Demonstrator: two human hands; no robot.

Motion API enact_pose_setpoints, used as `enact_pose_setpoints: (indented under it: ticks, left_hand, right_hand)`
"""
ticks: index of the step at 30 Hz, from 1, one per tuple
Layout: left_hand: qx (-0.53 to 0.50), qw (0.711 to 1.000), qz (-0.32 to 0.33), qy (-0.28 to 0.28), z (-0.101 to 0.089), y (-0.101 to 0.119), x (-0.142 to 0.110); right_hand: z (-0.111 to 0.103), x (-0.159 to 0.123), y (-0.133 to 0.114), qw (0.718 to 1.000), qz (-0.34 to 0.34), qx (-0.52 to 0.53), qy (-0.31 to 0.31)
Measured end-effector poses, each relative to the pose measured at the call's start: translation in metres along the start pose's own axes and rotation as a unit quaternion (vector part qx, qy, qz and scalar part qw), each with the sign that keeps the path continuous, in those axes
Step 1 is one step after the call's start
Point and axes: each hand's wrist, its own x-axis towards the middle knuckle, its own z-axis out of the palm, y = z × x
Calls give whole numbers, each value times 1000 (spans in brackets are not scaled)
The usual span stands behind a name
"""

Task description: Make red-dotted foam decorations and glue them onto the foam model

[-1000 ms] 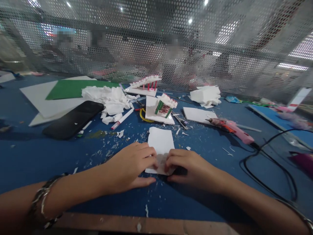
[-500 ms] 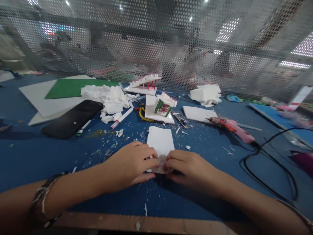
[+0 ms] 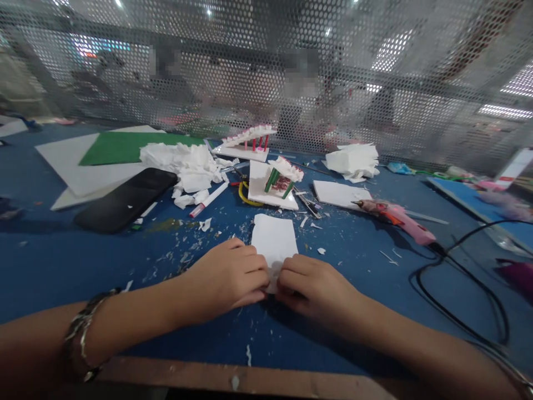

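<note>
Both hands are down at the near end of a small white sheet (image 3: 275,236), which lies flat on the blue table (image 3: 216,347) right in front of the person. The left hand (image 3: 233,275) has its fingers curled in, pinching the near left corner, and the right hand (image 3: 314,283) is doing pretty much the same on the near right corner. Thumbs are tucked low, fingertips partly hidden. There's a bracelet (image 3: 79,333) on the left wrist.

Just past the sheet sits a little model with green posts (image 3: 281,183) on a white base, with a yellow handle (image 3: 249,195) poking out beside it. Off to the left: a white pen with a red end (image 3: 209,200), crumpled white paper (image 3: 183,161), a black phone (image 3: 127,201) and a green sheet (image 3: 125,147). Over on the right, a white board (image 3: 339,194) and a pink glue gun (image 3: 400,221) with its black cable (image 3: 478,289) looped. Farther back, a model with red posts (image 3: 245,143) stands near a perforated screen (image 3: 250,72).
</note>
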Motion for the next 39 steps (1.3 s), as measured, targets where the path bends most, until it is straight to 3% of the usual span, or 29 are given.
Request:
enact_pose_setpoints:
  ticks: [9, 19, 26, 32, 39]
  left_hand:
    - [49, 996, 69, 14, 0, 0, 2]
    - [-65, 997, 2, -31, -1, -10, 0]
    - [-180, 977, -105, -40, -1, -14, 1]
    - [-200, 966, -158, -50, -4, -11, 3]
    - [-219, 962, -151, -67, -7, -13, 2]
  right_hand:
    - [-2, 1, 1, 997, 40, 66, -28]
    - [-6, 4, -2, 986, 105, 119, -59]
    - [-8, 5, -2, 981, 145, 112, -56]
    - [-9, 7, -3, 979, 160, 119, -52]
    - [-10, 6, -4, 977, 165, 129, -35]
